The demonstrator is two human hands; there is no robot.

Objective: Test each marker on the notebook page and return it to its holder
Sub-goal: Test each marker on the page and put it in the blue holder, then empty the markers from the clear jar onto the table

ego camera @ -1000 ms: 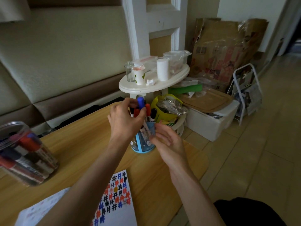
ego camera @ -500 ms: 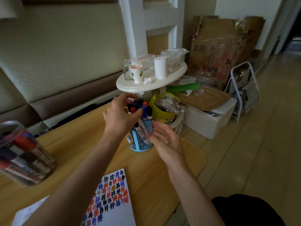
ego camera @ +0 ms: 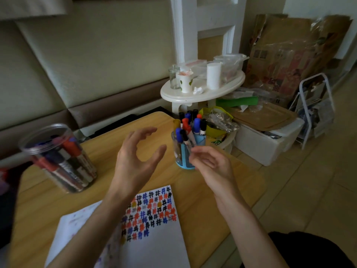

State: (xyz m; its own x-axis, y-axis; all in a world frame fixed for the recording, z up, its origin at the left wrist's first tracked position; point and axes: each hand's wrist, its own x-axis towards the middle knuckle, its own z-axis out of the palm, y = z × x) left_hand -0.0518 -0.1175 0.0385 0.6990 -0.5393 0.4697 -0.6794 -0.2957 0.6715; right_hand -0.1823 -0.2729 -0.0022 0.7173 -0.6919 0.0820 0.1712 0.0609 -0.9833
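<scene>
Blue holder (ego camera: 182, 164): upright beyond notebook page (ego camera: 154, 244), packed with capped markers (ego camera: 196, 125); page bears coloured hash marks (ego camera: 152, 209).

Honestly not much to read from my end. The notebook page (ego camera: 154, 244) has rows of hash marks (ego camera: 152, 207), like # or 井, in black, blue, red and orange. Labels on the markers (ego camera: 65, 163) in the clear jar (ego camera: 38, 136) are blurred, and so is the print on the cardboard (ego camera: 289, 55).
</scene>
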